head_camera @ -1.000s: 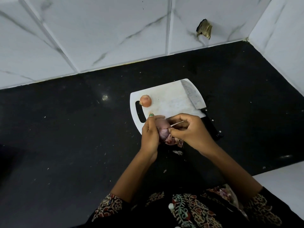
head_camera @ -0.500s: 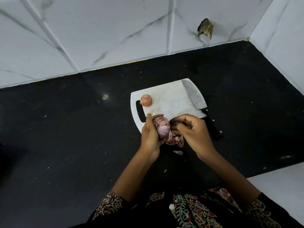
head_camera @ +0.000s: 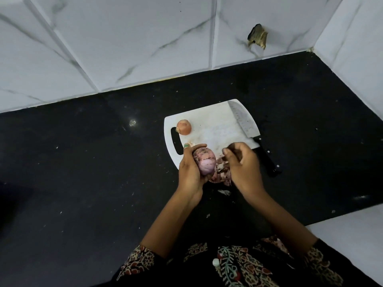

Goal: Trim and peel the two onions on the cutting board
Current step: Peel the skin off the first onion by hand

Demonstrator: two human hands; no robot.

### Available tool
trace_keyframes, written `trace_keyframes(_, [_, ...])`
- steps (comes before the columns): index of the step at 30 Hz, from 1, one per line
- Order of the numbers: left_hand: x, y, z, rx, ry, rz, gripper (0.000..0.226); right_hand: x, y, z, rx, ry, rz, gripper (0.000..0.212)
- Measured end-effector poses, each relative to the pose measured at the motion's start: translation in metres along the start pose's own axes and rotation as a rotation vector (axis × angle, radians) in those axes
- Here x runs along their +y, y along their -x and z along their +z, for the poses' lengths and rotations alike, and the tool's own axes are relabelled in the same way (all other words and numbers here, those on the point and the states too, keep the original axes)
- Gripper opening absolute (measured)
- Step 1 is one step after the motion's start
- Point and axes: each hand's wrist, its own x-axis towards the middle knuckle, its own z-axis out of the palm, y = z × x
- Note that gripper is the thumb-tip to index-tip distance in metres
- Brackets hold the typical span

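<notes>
Our left hand (head_camera: 191, 168) grips the half-peeled purple onion (head_camera: 204, 163); right hand (head_camera: 241, 164) pinches loose skin (head_camera: 222, 172), which may tear short

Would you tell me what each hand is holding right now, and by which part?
The left hand grips the purple onion around its side. The right hand has curled fingers beside the loose peel; whether it pinches any cannot be told.

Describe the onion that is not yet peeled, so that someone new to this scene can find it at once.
On the black countertop lies a white cutting board. The unpeeled onion sits alone at its far left corner, beside the handle slot. It is small and orange-brown, with dry skin on, unlike the purple onion gripped in the left hand.
</notes>
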Motion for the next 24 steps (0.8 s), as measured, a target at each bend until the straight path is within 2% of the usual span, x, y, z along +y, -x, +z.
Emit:
trace_keyframes(2, [0.000,0.002,0.002,-0.006,0.001,-0.015,0.044,0.002,-0.005,-0.008,0.013,-0.049,0.063,0.009])
trace_keyframes(6, [0.001,0.004,0.003,0.012,-0.005,-0.011,0.043,-0.009,0.003,-0.009,-0.155,-0.142,-0.015,0.009])
trace_keyframes(8, [0.001,0.004,0.004,0.012,-0.005,0.002,0.043,-0.012,0.009,-0.003,-0.167,-0.082,-0.088,0.014])
trace_keyframes(11, [-0.001,0.004,0.004,0.006,0.006,0.024,0.042,-0.010,0.012,0.002,-0.092,0.018,-0.182,0.009])
trace_keyframes(13, [-0.001,0.003,0.002,0.011,0.004,0.032,0.040,-0.008,0.014,0.006,-0.105,0.069,-0.221,0.008])
trace_keyframes(16, [-0.002,0.001,-0.001,0.017,-0.013,0.029,0.040,-0.004,0.012,0.008,-0.163,0.030,-0.128,0.003])
trace_keyframes(20, [0.000,0.002,0.000,0.007,0.047,-0.024,0.046,0.015,-0.006,0.000,0.026,0.004,0.086,0.008])
trace_keyframes(24, [0.002,0.002,0.000,0.015,0.117,-0.109,0.045,0.023,-0.012,-0.012,0.032,0.023,0.166,0.020])
